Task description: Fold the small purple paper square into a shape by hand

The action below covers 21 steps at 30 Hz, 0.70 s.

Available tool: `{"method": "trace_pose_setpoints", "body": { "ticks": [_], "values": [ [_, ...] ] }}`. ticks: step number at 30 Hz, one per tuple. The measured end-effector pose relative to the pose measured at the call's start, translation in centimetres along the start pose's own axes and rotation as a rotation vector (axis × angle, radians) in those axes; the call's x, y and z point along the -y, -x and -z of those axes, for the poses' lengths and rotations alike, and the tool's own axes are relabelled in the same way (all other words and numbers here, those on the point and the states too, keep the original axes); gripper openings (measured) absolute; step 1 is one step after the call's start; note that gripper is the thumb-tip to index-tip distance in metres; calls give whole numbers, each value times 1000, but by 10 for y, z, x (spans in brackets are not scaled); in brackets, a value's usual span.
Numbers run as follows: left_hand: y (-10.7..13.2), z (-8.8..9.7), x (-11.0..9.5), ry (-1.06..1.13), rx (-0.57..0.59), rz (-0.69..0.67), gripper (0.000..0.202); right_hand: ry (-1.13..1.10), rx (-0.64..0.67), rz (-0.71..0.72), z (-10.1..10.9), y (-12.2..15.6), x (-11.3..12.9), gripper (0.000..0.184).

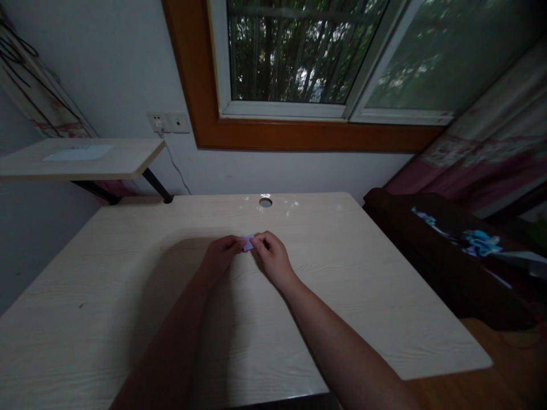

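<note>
Between my two hands is a small piece of purple paper (248,244), just above or on the pale wood-grain desk (363,296). My left hand (220,256) pinches its left side between thumb and fingers. On the right side, my right hand (272,256) grips it the same way, fingertips pressed together. The fingers cover the paper's ends, so its full shape and any folds are hidden.
A round cable hole (265,202) sits near the desk's back edge. At the left stands a raised shelf (141,162) on black legs, with a white sheet (79,152) on it. Beyond the right edge is a dark piece of furniture (410,239) with blue cloth (482,242).
</note>
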<state>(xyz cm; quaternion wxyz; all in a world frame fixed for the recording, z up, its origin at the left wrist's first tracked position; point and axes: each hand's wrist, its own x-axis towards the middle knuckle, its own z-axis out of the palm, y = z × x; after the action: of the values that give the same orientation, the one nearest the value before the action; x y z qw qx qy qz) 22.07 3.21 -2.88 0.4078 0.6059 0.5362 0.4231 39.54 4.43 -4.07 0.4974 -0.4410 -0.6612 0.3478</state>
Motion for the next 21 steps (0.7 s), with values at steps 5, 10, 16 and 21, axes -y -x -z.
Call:
{"method": "trace_pose_setpoints", "body": {
  "ticks": [5,10,16,21],
  "values": [
    [0,-1,3,80,68,44,33,-35,-14,-34,0,-1,-3,24],
    [1,-1,1,76,48,50,32,-28,-12,-31,0,0,-2,26],
    [0,-1,3,50,26,36,30,-29,-26,-34,0,0,-1,26],
    [1,0,-3,-31,18,-4,28,-38,-28,-45,-1,1,-2,27]
  ]
}}
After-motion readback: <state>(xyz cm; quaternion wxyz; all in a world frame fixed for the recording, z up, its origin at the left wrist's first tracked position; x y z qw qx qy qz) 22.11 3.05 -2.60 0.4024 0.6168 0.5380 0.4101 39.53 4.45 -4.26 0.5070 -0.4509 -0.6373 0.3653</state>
